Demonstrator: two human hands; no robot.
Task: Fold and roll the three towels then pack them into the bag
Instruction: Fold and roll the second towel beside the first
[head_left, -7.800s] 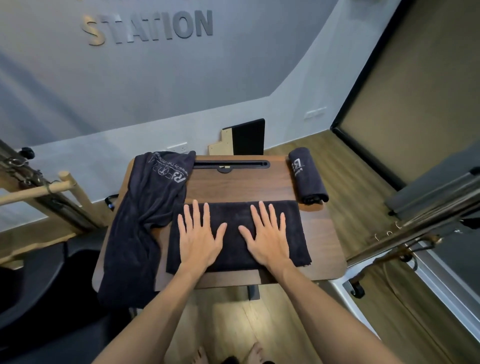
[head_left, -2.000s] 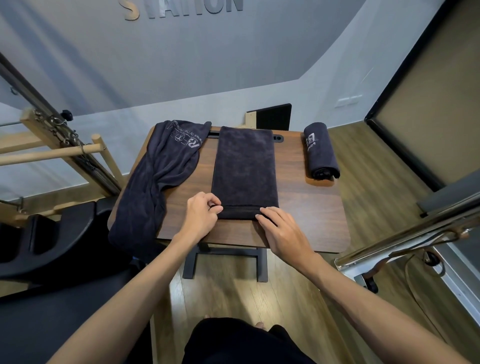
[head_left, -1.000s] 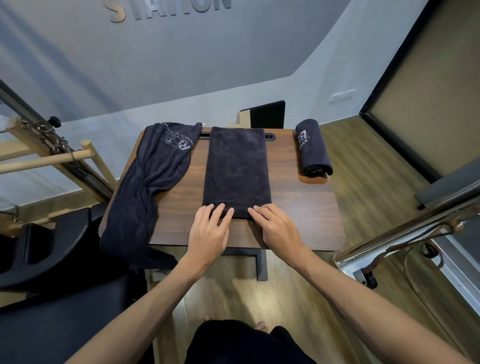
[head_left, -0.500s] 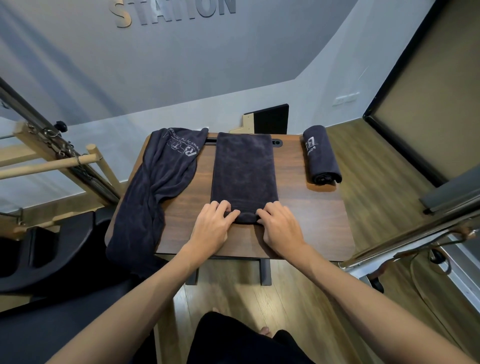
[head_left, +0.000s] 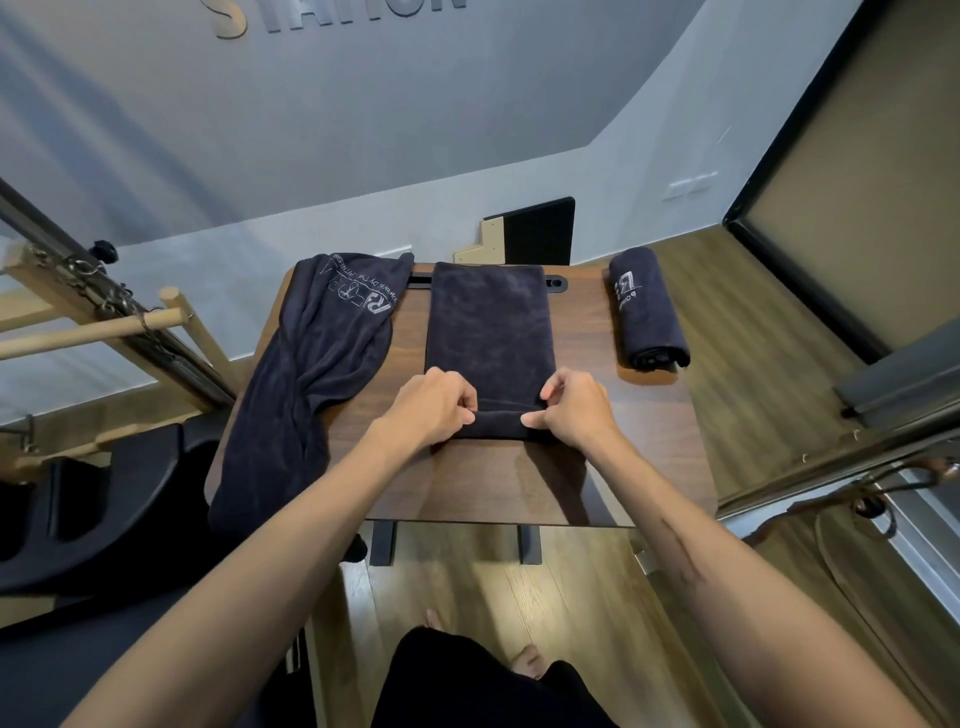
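A dark folded towel (head_left: 491, 332) lies lengthwise on the middle of the wooden table (head_left: 519, 483), its near end turned over into a small roll. My left hand (head_left: 434, 408) grips the roll's left end and my right hand (head_left: 574, 408) pinches its right end. A finished rolled towel (head_left: 649, 309) with a white logo lies at the table's far right. A third, unfolded towel (head_left: 311, 374) drapes over the table's left edge. No bag is in view.
A wooden and metal exercise frame (head_left: 104, 312) stands to the left, with a black padded seat (head_left: 78, 519) below it. A metal rail (head_left: 857, 457) runs along the right. A black panel (head_left: 537, 231) leans on the wall behind the table.
Both hands went from lying on the towel's near edge to curling around it, and the near end has been turned over into the start of a roll.
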